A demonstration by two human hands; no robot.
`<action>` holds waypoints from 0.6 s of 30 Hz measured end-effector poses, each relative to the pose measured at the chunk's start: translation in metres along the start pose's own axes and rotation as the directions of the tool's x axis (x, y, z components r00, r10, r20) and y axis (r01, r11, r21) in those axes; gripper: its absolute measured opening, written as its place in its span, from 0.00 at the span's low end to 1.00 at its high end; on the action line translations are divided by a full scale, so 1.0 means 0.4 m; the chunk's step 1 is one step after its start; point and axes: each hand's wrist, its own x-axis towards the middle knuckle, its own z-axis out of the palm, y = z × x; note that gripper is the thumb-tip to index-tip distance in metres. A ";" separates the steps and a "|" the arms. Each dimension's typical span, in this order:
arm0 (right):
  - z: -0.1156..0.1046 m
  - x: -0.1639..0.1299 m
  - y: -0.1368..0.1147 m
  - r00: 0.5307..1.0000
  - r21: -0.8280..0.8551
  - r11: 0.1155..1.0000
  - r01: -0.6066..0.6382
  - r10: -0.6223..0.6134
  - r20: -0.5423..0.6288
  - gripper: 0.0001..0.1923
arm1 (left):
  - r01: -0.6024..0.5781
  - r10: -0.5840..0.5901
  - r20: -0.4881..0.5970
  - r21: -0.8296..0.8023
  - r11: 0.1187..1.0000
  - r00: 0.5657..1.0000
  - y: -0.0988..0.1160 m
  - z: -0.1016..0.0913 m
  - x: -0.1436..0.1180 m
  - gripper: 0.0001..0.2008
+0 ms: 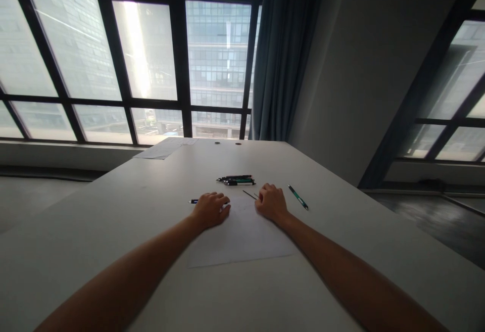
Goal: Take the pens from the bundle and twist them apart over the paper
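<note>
My left hand rests at the upper left of a white sheet of paper, fingers bent over a dark pen with a blue part. The pen's tip sticks out to the left; most of its barrel is hidden under the hand. My right hand is closed at the paper's upper right. A thin dark rod like a pen refill runs up to its thumb and fingertips, which partly cover its near end. To the right of that hand, a green and black pen lies slanted on the table.
Several dark and green pens lie in a bundle beyond the paper. More paper sheets are at the far left of the white table. Two dark round spots mark its far end, near a blue curtain and windows.
</note>
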 end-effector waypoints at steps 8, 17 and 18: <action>-0.005 0.002 0.000 0.998 0.010 0.999 -0.038 0.039 -0.058 0.05 | -0.047 0.047 -0.019 -0.014 0.999 0.999 -0.017 0.008 0.001 0.17; -0.019 -0.019 -0.064 0.915 0.285 0.871 0.400 -0.363 -0.174 0.08 | -0.245 0.219 -0.224 -0.096 0.965 0.950 -0.027 0.027 0.006 0.24; -0.019 -0.021 -0.069 0.903 0.300 0.852 0.429 -0.395 -0.170 0.08 | -0.262 0.228 -0.245 -0.118 0.958 0.942 -0.026 0.030 0.005 0.23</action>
